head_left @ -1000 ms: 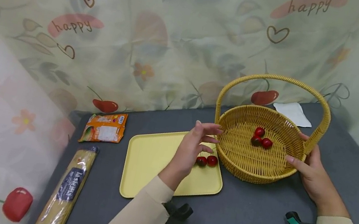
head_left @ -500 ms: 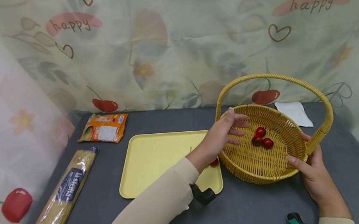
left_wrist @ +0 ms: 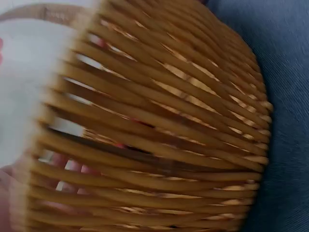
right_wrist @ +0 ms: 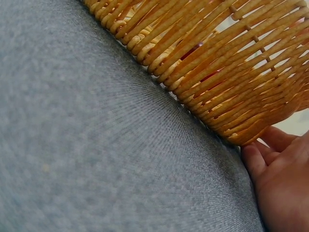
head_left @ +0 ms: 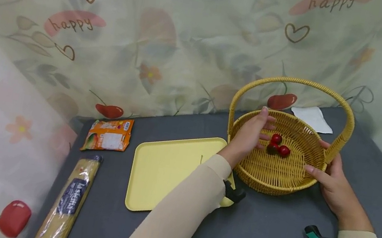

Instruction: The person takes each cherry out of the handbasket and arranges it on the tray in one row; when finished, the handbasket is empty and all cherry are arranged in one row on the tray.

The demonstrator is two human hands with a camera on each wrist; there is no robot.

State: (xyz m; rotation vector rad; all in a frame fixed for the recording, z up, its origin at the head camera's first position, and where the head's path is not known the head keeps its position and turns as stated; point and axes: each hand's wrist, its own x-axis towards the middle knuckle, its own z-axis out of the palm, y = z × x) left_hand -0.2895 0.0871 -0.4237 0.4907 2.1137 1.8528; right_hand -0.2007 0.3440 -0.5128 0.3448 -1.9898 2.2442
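Just beside the loose-fingered left hand (head_left: 248,137), three cherries (head_left: 283,152), inside a wicker basket (head_left: 286,173), right hand (head_left: 335,188) gripping it

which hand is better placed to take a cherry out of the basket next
Probably the left hand: it reaches over the basket, close to the cherries, and seems free. The right hand grips the basket's side, so it looks better kept for steadying.

Head cam: high up, looks fwd + down, farthest back, takes in counter (head_left: 263,232), printed cloth (head_left: 200,65) behind & basket (head_left: 270,188). L wrist cam: v. close, faces basket's outer wall. R wrist cam: low, close, looks across counter to basket's side. Basket in all 3.
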